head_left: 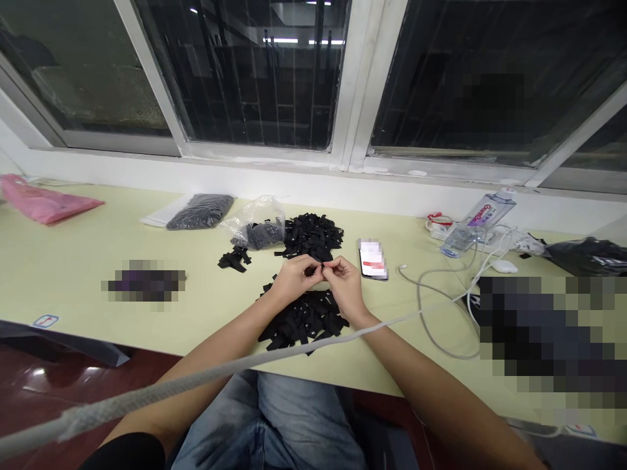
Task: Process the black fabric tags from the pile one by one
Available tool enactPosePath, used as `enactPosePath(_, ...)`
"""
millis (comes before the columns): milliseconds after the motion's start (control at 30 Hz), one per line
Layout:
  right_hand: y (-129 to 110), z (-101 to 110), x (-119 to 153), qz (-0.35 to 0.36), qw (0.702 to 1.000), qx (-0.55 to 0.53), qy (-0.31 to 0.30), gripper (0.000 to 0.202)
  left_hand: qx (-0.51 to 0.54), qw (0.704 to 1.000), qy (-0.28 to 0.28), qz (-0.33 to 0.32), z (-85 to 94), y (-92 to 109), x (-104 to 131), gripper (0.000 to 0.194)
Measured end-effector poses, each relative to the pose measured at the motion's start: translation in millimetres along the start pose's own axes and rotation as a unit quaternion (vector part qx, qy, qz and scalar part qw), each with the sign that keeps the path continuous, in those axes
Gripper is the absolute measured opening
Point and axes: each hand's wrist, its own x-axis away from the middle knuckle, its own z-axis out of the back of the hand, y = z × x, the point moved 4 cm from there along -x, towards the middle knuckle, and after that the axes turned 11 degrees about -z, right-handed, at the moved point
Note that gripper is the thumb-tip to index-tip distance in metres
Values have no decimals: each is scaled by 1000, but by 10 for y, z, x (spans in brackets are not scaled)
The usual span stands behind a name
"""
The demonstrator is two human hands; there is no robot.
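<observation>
My left hand [297, 279] and my right hand [344, 286] meet fingertip to fingertip above the table. Both pinch a small black strip [321, 266] that looks like fabric; the fingers cover most of it. Beneath and in front of my wrists spreads a pile of black strips [304, 321], several with tiny shiny spots. Just beyond my hands lies another heap of black strips [316, 234]. To its left a clear plastic bag [259, 228] holds dark small pieces, and a few loose black strips [235, 259] lie in front of it.
A phone [373, 259] with its screen lit lies right of my hands. Farther right are a tilted bottle [482, 219], tangled cables [421, 297] and a black bag [588, 254]. A filled bag [200, 211] and a pink bag [44, 201] lie left. A pale cord [210, 377] crosses before my arms.
</observation>
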Motion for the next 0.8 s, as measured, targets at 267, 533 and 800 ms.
enactPosePath(267, -33, 32, -36, -29, 999, -33, -23, 28, 146, 968, 57, 196, 33, -223, 61, 19)
enactPosePath(533, -51, 21, -56, -123, 984, -96, -84, 47, 278, 922, 37, 268, -29, -320, 72, 27)
enactPosePath(800, 22, 27, -37, -247, 940, -178, -154, 36, 309, 914, -24, 261, -97, -325, 114, 27)
